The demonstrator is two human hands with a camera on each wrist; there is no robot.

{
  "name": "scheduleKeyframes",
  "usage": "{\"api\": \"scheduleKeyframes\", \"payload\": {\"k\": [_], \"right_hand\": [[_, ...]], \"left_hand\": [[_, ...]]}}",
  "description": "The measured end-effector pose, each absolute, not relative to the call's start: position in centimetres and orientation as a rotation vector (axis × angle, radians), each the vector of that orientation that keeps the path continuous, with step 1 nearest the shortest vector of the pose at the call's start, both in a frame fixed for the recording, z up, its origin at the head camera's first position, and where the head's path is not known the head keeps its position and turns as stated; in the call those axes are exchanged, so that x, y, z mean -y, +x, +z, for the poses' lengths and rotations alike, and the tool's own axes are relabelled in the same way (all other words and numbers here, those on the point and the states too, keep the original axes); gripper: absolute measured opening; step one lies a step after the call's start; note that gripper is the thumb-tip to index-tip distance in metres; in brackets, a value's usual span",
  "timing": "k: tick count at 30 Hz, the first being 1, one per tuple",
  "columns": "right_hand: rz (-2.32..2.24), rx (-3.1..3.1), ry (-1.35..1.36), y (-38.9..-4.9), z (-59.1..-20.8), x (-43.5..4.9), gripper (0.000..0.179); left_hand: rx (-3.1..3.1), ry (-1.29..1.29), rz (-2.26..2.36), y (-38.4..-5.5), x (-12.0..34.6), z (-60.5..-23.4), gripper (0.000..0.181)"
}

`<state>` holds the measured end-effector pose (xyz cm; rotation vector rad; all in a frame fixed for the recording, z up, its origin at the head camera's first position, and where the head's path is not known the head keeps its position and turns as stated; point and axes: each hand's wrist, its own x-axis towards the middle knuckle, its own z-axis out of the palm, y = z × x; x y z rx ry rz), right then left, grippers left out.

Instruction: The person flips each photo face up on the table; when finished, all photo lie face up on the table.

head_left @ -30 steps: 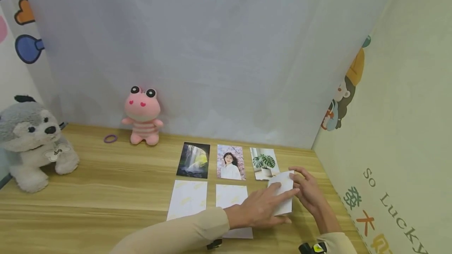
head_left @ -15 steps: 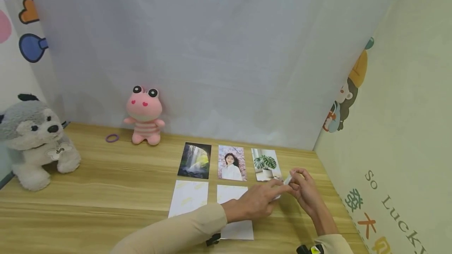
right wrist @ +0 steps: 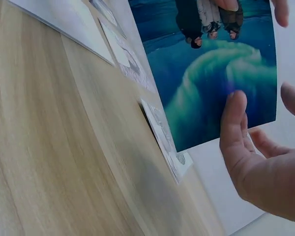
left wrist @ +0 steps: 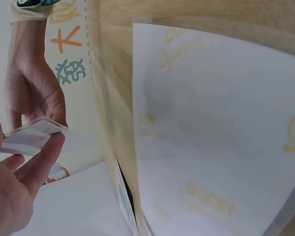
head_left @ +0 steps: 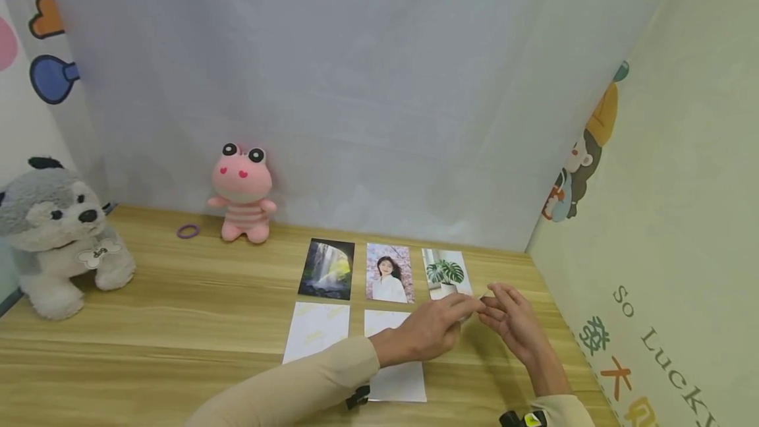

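Between both hands is a photo print (right wrist: 221,73) of several people under green northern lights, its picture side facing the right wrist camera. My right hand (head_left: 518,325) pinches one end, with a fingertip on the picture. The left hand (head_left: 423,329) grips the other end; one of its fingertips lies over the people. Its pale back with yellow lettering shows in the left wrist view. In the head view the print is nearly edge-on and mostly hidden by the fingers. Behind the hands lies a potted-plant photo (head_left: 443,272), partly covered by the left hand.
A waterfall photo (head_left: 326,269) and a portrait photo (head_left: 388,273) lie in the back row. Nearer are two face-down prints, one on the left (head_left: 317,328) and another (head_left: 398,384) under the left forearm. A pink plush (head_left: 243,193), purple ring (head_left: 188,231) and plush dog (head_left: 59,236) stand left.
The print has turned from showing its white back to the head camera to standing nearly edge-on. My left hand has shifted from lying across its back to gripping its end.
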<state>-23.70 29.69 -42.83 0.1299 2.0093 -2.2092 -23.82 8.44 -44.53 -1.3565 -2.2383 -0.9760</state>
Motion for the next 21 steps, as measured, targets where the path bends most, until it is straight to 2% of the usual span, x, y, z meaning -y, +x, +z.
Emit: {"api": "scheduleKeyframes", "payload": {"k": [8,14,21], "right_hand": [[-1.905,-2.326,0.224,-23.4,-43.4,-29.9,0.055],[-1.963,-2.26,0.212,-22.8,-44.4,-29.9,0.058],[-2.236,-1.835,-0.054,-22.2,-45.2,-29.4,0.079]], "left_hand": [[2.21,-1.266,-1.094,-24.2,-8.4,-43.6,0.039],[2.194,-1.203,-1.293,-24.4,-8.5,-42.7,0.037],[2.183,-1.102,-1.391,-24.5,-8.5,-42.5,0.04]]}}
